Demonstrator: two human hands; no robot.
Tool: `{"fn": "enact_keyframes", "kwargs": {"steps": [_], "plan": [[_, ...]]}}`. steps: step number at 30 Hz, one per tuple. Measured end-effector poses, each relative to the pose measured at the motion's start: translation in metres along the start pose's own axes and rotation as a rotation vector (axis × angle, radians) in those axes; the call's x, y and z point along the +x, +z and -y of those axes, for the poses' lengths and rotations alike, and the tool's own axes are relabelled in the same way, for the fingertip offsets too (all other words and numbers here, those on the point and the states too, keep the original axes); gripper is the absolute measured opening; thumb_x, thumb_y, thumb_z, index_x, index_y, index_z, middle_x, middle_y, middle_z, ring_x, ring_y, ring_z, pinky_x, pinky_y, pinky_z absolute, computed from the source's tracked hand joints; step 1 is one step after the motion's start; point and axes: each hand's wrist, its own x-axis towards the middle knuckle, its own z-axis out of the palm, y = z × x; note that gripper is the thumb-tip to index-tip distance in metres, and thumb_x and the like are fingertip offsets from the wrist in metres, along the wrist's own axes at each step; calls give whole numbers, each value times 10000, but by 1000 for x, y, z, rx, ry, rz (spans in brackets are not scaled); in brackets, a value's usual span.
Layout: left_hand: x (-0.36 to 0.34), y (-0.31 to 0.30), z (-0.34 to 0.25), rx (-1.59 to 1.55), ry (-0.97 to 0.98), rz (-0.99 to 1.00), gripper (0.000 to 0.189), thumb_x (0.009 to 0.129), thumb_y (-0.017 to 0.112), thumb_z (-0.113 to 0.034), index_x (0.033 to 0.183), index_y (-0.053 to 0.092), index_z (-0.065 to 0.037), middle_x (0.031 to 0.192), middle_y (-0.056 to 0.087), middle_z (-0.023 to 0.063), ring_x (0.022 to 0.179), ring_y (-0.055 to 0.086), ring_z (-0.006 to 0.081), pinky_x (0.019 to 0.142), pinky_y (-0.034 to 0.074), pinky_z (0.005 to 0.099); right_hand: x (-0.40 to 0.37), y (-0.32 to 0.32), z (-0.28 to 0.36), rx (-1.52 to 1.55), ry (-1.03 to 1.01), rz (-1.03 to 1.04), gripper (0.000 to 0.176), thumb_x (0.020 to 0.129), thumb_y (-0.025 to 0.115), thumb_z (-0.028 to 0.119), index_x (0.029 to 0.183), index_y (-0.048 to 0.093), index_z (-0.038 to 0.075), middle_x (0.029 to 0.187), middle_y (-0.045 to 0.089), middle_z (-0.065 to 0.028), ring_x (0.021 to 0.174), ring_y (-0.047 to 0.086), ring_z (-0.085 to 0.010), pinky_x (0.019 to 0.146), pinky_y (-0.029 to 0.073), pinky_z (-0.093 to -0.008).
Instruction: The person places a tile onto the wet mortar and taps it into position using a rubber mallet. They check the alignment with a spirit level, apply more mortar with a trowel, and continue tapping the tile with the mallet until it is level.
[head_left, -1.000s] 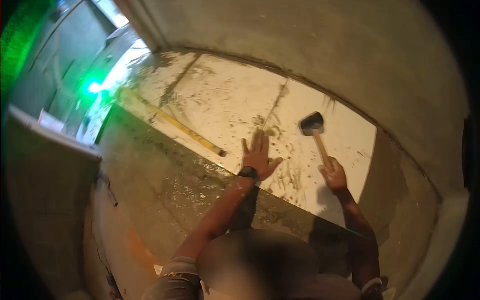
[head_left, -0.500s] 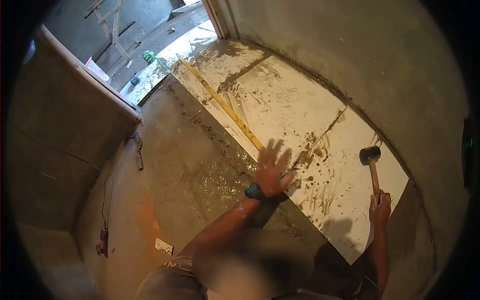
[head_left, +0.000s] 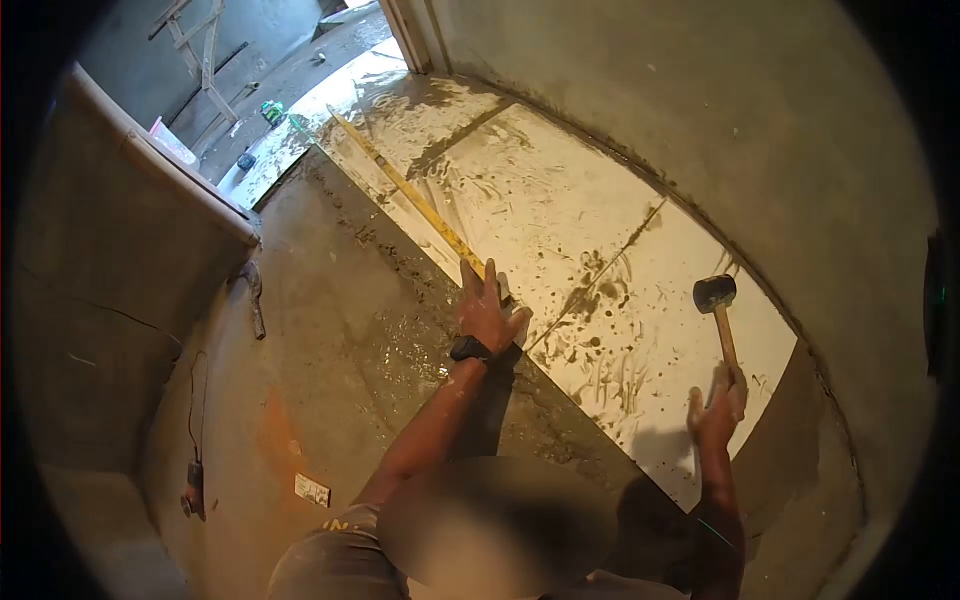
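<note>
A long yellow spirit level (head_left: 425,208) lies along the edge of the pale, mortar-smeared floor tiles (head_left: 560,190). My left hand (head_left: 487,318), with a dark watch at its wrist, is at the near end of the level, fingers over one side and thumb on the other. That hand partly hides the level's end. On the right, my right hand (head_left: 718,408) grips the wooden handle of a black-headed rubber mallet (head_left: 715,292). The mallet's head is over the nearest tile, and its gap from the surface is hard to judge.
Wet grey mortar (head_left: 400,350) borders the tiles on the left. A hammer (head_left: 254,300) lies by the left wall, with a corded power tool (head_left: 194,490) nearer me. A small labelled box (head_left: 312,490) is on the floor. Wooden trestle pieces (head_left: 205,60) stand beyond the doorway.
My left hand has come down from a spread pose above the level onto its near end. My right hand has shifted slightly with the mallet, its thumb further out. The view has moved slightly.
</note>
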Motion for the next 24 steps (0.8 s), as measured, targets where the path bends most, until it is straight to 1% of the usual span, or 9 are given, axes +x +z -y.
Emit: {"fn": "enact_keyframes", "kwargs": {"steps": [2,4,5,6,9,13,20,22,24], "plan": [[-2,16,4,-51,57,-142,1049,760,863,-447,1600,309,-153,1599,238,319,1383,432,474,1038,479,501,-10,26,-2,62,-156,11,718,837,780,144,1470,472,2,1461,454,-310,1396,384,-464,1167,285,-539],[0,4,-4,-25,-65,-43,994,793,836,-445,1596,324,-161,1465,423,312,1250,552,451,939,523,498,-10,15,25,130,-368,-93,670,825,798,170,1419,537,5,1427,480,-300,1355,429,-455,1129,344,-543],[3,-5,-11,-28,-120,46,856,822,806,-448,1526,423,-146,1255,587,271,1082,641,419,855,537,510,-10,18,33,170,-360,-60,645,827,800,179,1397,553,8,1415,492,-286,1346,438,-446,1123,352,-540],[8,-4,-7,-35,-119,45,856,822,806,-448,1526,423,-146,1255,587,271,1082,641,419,855,537,510,-11,21,39,210,-353,-26,621,829,802,187,1376,569,10,1402,503,-272,1338,446,-438,1118,361,-536],[15,-4,0,27,-4,120,547,848,779,-435,1230,560,-110,1020,690,207,917,689,405,792,549,493,-5,13,64,218,-354,37,575,831,803,197,1332,588,12,1371,524,-247,1299,480,-427,1097,387,-521],[-1,-10,-21,-7,19,213,500,841,759,-463,1131,578,-99,961,701,191,902,698,381,772,547,490,8,-2,91,316,-327,81,487,918,728,246,1286,587,-41,1291,580,-261,1259,530,-415,1047,450,-482],[-102,8,-109,-180,259,495,543,848,710,-462,1233,590,-98,946,702,218,896,691,413,769,538,545,31,-6,138,570,-283,238,503,949,692,310,1286,596,-51,1194,641,-266,1151,586,-422,992,470,-480],[-131,37,-116,-66,573,577,441,852,699,-406,1166,662,-99,889,713,189,852,691,401,807,549,511,35,-4,148,485,-293,355,562,951,679,374,1320,574,-38,1193,630,-264,1118,601,-435,961,488,-486],[-165,67,-117,-212,693,717,494,860,692,-384,1257,614,-101,1034,680,219,989,661,407,840,545,511,31,-2,157,368,-292,430,578,948,676,403,1339,568,-9,1168,631,-249,1092,615,-430,941,497,-492]]}}
